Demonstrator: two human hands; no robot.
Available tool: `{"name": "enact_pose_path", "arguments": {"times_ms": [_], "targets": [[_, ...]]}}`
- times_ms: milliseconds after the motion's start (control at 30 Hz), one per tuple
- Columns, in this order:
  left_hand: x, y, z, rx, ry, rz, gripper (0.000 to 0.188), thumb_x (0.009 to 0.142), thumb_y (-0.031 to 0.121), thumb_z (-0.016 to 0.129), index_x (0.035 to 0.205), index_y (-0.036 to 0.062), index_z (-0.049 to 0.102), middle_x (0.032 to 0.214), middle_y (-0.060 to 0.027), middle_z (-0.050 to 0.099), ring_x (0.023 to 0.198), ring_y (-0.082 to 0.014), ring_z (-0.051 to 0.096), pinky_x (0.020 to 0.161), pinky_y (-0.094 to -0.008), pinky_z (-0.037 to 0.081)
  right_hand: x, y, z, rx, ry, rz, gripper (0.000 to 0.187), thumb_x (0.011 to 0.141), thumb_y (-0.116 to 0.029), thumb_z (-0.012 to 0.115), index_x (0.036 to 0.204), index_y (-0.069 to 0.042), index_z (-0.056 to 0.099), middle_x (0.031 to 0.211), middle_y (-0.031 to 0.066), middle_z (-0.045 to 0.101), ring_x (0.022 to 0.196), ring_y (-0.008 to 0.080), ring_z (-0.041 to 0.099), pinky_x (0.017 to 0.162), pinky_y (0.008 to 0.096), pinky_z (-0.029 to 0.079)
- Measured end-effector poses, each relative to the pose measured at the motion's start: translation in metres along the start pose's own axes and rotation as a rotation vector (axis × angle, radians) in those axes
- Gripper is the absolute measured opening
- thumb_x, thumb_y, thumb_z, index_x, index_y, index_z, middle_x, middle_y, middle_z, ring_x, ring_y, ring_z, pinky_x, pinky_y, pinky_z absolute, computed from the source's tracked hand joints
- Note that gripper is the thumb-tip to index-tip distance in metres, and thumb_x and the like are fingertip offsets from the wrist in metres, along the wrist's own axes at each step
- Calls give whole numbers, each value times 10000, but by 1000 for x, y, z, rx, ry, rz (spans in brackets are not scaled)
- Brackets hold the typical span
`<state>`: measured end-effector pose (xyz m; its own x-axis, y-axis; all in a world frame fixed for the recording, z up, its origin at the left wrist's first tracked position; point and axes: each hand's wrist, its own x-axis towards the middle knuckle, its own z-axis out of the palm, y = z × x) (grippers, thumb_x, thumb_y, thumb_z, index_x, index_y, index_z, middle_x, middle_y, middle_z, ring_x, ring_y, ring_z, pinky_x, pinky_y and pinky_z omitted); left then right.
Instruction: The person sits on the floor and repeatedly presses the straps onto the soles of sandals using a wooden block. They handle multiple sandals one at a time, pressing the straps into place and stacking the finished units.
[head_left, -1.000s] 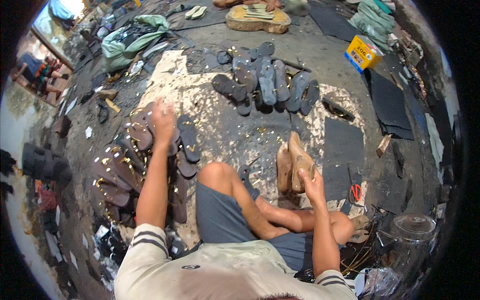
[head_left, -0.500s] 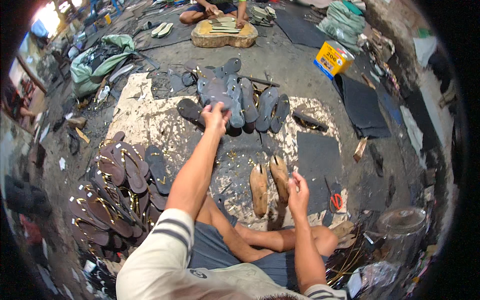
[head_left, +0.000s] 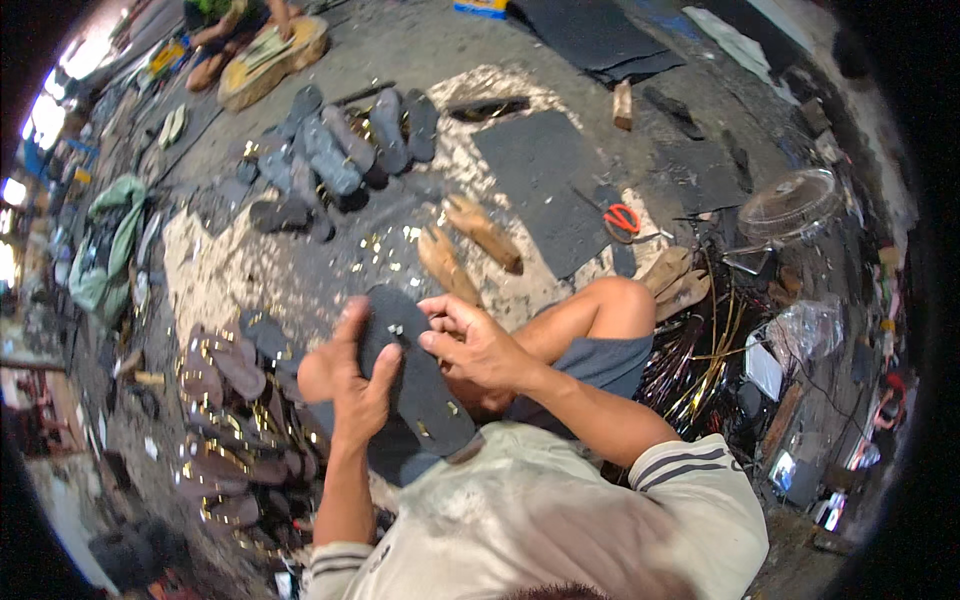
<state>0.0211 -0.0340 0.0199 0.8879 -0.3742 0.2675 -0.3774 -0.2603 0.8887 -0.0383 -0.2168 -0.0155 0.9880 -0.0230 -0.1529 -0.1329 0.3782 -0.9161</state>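
A dark grey flip-flop sole (head_left: 425, 385) lies tilted above my lap, with small pale bits near its toe end and gold bits near its heel. My left hand (head_left: 352, 378) grips it along the left edge, thumb on the upper face and fingers partly behind. At the opposite edge my right hand (head_left: 470, 345) is closed, thumb and fingertips curled together beside the pale bits; whatever they pinch is too small to make out. Beyond my hands, two wooden shoe lasts (head_left: 482, 234) lie on the ground.
Several dark soles (head_left: 328, 155) lie in a row ahead. Brown flip-flops with gold straps (head_left: 235, 365) are heaped at left. Orange-handled scissors (head_left: 621, 218) rest beside a black sheet (head_left: 535, 180). Gold strips (head_left: 700, 385) bunch at right. Another person sits by a wooden block (head_left: 300, 55).
My left hand has come back from the row of soles to my lap, bringing a flip-flop sole. My right hand has moved from beside the lasts to that sole. The view has turned right.
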Motion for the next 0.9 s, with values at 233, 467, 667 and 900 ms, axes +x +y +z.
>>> {"name": "enact_pose_path", "arguments": {"times_ms": [233,467,667,900], "targets": [[-73,-13,6,-278,-207,-165,220,845,16,762,1051,45,691,979,-62,717,893,-130,664,814,-268,518,-42,-3,1,-66,-177,121,357,962,-148,678,1231,17,511,1037,61,637,927,88,607,747,250,527],[-88,-7,7,-548,-141,-450,623,915,49,683,1451,72,367,1308,-112,546,1192,-175,529,1013,-315,434,-57,-11,9,-8,-199,195,276,964,-77,639,1199,17,529,1040,38,633,944,82,604,792,237,534],[-48,5,32,-418,-3,-392,936,879,229,746,1576,66,144,1526,-225,291,1322,-273,434,1068,-400,398,-17,-3,-10,-264,-20,41,311,935,-101,651,1194,34,543,1037,60,658,931,118,628,798,286,532],[-24,-35,34,285,-218,-69,1009,805,162,723,1558,-40,83,1585,-308,179,1498,-390,199,1187,-442,239,65,-12,-39,-111,-37,4,325,985,-245,639,1233,-44,580,995,36,667,830,112,646,616,241,549]]}}
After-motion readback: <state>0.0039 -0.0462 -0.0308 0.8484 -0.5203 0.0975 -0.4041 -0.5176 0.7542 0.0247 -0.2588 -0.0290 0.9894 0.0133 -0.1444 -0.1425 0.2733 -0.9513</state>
